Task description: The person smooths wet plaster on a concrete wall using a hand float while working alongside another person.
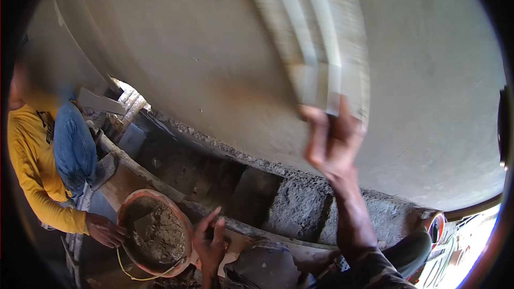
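Note:
My right hand (pixel 334 134) grips a long pale float (pixel 321 37) with rails along its back, blurred by motion against the curved grey plastered wall (pixel 428 75). My left hand (pixel 210 243) is raised with fingers apart and nothing in them, just right of an orange-red bucket (pixel 182 225) containing wet grey mortar (pixel 160 235). A flat piece sits in the mortar.
A co-worker in a yellow top (pixel 37 171) sits at the left, one hand (pixel 104 230) at the bucket, a flat tool (pixel 101 100) near the knee. A curved ledge (pixel 128 160), rough concrete blocks (pixel 297 208) and a bright opening (pixel 128 96) lie below the wall.

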`<state>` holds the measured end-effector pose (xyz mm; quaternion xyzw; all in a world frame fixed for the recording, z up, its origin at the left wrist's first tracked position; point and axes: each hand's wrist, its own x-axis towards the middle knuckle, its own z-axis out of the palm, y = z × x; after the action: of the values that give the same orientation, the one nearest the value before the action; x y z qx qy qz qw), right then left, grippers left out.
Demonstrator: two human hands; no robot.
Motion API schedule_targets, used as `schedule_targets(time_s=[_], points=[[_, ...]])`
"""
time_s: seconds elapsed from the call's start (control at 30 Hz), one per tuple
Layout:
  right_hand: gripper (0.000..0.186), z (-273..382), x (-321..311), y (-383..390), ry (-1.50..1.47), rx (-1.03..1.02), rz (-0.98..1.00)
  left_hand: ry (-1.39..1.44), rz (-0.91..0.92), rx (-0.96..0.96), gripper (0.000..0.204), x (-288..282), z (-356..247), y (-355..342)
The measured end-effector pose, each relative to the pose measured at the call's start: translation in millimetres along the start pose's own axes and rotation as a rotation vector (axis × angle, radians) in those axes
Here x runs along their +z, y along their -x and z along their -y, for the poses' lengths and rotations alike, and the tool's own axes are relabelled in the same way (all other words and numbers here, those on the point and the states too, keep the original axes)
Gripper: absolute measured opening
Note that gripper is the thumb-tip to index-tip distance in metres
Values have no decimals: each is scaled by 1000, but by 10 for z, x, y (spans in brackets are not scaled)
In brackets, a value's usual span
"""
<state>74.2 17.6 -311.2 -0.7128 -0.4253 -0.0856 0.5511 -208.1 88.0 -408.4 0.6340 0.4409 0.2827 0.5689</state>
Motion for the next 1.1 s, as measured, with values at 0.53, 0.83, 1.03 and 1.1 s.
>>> schedule_targets(time_s=[0.53,0.83,1.03,1.1], points=[[23,-19,384,-199,371,-184,105,36,54,134,29,279,-256,-237],[41,-1316,-73,1859,596,-234,585,-112,298,-89,28,330,262,-276],[29,-595,331,1572,423,-134,628,182,508,-297,46,1029,186,-247],[42,-358,349,1484,396,-220,669,233,278,-194,44,1140,258,-324]])
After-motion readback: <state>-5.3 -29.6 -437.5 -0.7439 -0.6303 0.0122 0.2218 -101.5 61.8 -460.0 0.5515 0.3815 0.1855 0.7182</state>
